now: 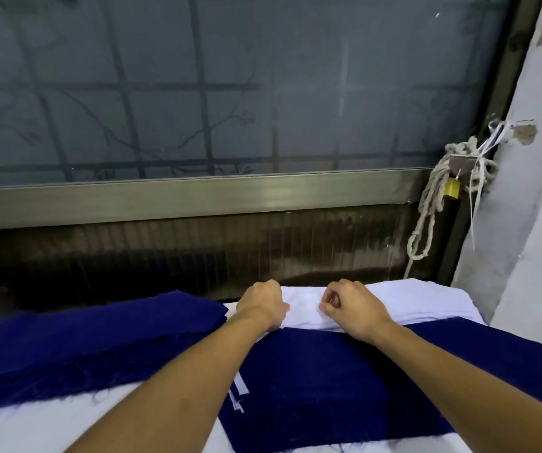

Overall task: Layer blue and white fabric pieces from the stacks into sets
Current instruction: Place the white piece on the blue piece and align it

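A stack of white fabric pieces [426, 299] lies at the far right of the table. My left hand [261, 302] and my right hand [353, 305] both reach onto its near-left part, each with fingers curled and pinching the top white piece. To the left sits a stack of dark blue fabric pieces [83, 338] with frayed edges. In front of the white stack a layered set [345, 387] lies with a blue piece on top; thin white edges show at its left side under my left forearm.
The table [50, 429] has a white cover and ends against a dark wall under a barred window [197, 93]. A white pillar [531, 191] rises at the right, with a knotted rope and a brass padlock [452, 188] beside it.
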The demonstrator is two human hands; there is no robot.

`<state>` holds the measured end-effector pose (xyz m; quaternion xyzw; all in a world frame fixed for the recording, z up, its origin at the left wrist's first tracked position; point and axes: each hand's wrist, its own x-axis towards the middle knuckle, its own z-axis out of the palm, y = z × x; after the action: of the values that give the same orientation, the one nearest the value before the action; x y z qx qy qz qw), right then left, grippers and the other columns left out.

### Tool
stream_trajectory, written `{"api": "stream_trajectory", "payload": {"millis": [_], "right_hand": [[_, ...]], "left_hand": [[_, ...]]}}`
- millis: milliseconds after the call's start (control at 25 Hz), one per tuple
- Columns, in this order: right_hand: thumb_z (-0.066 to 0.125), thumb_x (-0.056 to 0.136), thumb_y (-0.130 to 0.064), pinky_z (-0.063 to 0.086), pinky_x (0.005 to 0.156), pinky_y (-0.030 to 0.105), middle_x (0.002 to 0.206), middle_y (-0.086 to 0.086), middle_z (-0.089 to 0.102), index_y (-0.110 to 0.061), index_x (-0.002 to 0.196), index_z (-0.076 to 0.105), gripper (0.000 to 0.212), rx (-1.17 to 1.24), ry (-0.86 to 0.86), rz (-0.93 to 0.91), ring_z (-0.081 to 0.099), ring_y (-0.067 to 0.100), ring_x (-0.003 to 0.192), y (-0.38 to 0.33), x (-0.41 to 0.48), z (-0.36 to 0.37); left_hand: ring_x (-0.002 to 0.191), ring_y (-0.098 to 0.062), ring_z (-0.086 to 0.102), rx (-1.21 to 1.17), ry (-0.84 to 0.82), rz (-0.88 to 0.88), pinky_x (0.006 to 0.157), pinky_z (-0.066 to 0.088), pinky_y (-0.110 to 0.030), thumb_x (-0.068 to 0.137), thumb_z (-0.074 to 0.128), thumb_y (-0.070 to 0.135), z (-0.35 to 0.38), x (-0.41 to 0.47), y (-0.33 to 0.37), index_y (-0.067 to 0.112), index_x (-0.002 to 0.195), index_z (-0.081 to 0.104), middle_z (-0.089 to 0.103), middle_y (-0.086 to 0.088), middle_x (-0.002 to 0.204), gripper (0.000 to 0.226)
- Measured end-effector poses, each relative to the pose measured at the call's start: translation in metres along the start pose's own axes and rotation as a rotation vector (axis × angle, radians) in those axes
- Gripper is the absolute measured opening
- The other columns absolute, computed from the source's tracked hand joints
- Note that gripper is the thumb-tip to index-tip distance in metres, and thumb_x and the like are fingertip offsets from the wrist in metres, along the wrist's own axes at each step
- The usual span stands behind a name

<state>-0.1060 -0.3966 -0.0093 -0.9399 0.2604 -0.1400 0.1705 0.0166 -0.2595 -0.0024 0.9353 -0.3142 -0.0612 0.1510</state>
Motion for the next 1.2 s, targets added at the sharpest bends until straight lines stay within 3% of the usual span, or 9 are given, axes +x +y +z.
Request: {"api": "stream_trajectory", "payload": {"millis": [80, 160, 240, 360, 520, 680, 880, 1000, 1200], "right_hand": [[0.065, 0.096, -0.040, 0.055, 0.087, 0.027, 0.115, -0.008, 0.061, -0.029, 0.107, 0.064, 0.015, -0.017, 0.014, -0.016, 0.058, 0.011, 0.096, 0.001, 0.000, 0.002], [0.063, 0.097, -0.042, 0.051, 0.093, 0.025, 0.129, -0.007, 0.054, -0.029, 0.124, 0.057, 0.030, -0.041, 0.038, -0.027, 0.055, 0.012, 0.109, 0.002, 0.000, 0.004], [0.059, 0.100, -0.040, 0.046, 0.102, 0.026, 0.142, -0.005, 0.048, -0.029, 0.138, 0.049, 0.041, -0.028, 0.061, -0.036, 0.051, 0.014, 0.123, 0.004, 0.001, 0.005], [0.055, 0.103, -0.036, 0.039, 0.110, 0.031, 0.151, -0.005, 0.044, -0.028, 0.148, 0.041, 0.048, 0.075, 0.030, -0.052, 0.042, 0.016, 0.136, 0.008, 0.003, 0.003], [0.059, 0.100, -0.040, 0.040, 0.096, 0.030, 0.122, -0.010, 0.061, -0.032, 0.125, 0.061, 0.026, 0.065, 0.118, -0.062, 0.046, 0.013, 0.117, 0.010, 0.003, -0.005], [0.069, 0.093, -0.040, 0.028, 0.089, 0.032, 0.091, -0.019, 0.059, -0.035, 0.098, 0.067, 0.007, 0.051, 0.247, -0.078, 0.044, 0.009, 0.104, 0.013, -0.002, -0.029], [0.076, 0.089, -0.031, 0.051, 0.089, 0.038, 0.094, -0.005, 0.072, -0.022, 0.091, 0.075, 0.009, 0.345, 0.089, -0.011, 0.064, 0.015, 0.098, 0.013, -0.014, -0.070], [0.075, 0.090, -0.028, 0.054, 0.086, 0.040, 0.091, -0.001, 0.074, -0.020, 0.088, 0.077, 0.008, 0.370, -0.012, -0.048, 0.067, 0.017, 0.092, 0.005, -0.031, -0.093], [0.073, 0.091, -0.031, 0.052, 0.094, 0.039, 0.100, 0.009, 0.074, -0.017, 0.105, 0.077, 0.019, 0.288, -0.053, -0.066, 0.066, 0.014, 0.096, -0.009, -0.062, -0.108]], "left_hand": [[0.114, -0.028, 0.057, 0.176, 0.029, 0.145, 0.094, 0.049, -0.040, 0.104, 0.053, 0.030, -0.004, -0.007, 0.002, 0.011, 0.122, 0.061, 0.060, -0.011, 0.125, 0.027], [0.122, -0.030, 0.047, 0.205, 0.020, 0.257, 0.105, 0.041, -0.044, 0.107, 0.046, 0.030, -0.009, -0.015, 0.003, 0.016, 0.126, 0.053, 0.050, -0.011, 0.133, 0.025], [0.113, -0.025, 0.049, 0.070, -0.028, 0.317, 0.104, 0.039, -0.044, 0.108, 0.040, 0.030, -0.015, -0.024, 0.002, 0.021, 0.112, 0.049, 0.055, -0.006, 0.118, 0.013], [0.081, -0.013, 0.049, -0.280, -0.122, 0.338, 0.085, 0.042, -0.036, 0.109, 0.039, 0.032, -0.021, -0.031, 0.003, 0.026, 0.094, 0.042, 0.053, 0.004, 0.085, 0.016], [0.083, -0.009, 0.055, -0.658, 0.023, 0.369, 0.077, 0.045, -0.026, 0.098, 0.065, 0.020, -0.028, -0.030, 0.011, 0.020, 0.097, 0.055, 0.058, 0.005, 0.091, 0.011], [0.068, -0.008, 0.053, -0.899, 0.149, 0.272, 0.065, 0.043, -0.024, 0.078, 0.087, 0.010, -0.055, -0.033, 0.009, 0.021, 0.095, 0.060, 0.058, 0.005, 0.074, 0.034], [0.077, -0.023, 0.073, -0.984, 0.145, 0.192, 0.065, 0.058, -0.031, 0.076, 0.088, 0.006, -0.099, -0.057, -0.021, 0.024, 0.108, 0.066, 0.075, -0.012, 0.091, 0.042], [0.079, -0.016, 0.072, -0.973, 0.226, 0.151, 0.066, 0.051, -0.023, 0.078, 0.088, 0.014, -0.127, -0.080, -0.045, 0.029, 0.110, 0.067, 0.077, -0.006, 0.092, 0.040], [0.079, -0.011, 0.065, -0.755, 0.480, 0.039, 0.064, 0.043, -0.023, 0.085, 0.083, 0.020, -0.153, -0.126, -0.088, 0.031, 0.101, 0.065, 0.074, 0.004, 0.082, 0.027]]}}
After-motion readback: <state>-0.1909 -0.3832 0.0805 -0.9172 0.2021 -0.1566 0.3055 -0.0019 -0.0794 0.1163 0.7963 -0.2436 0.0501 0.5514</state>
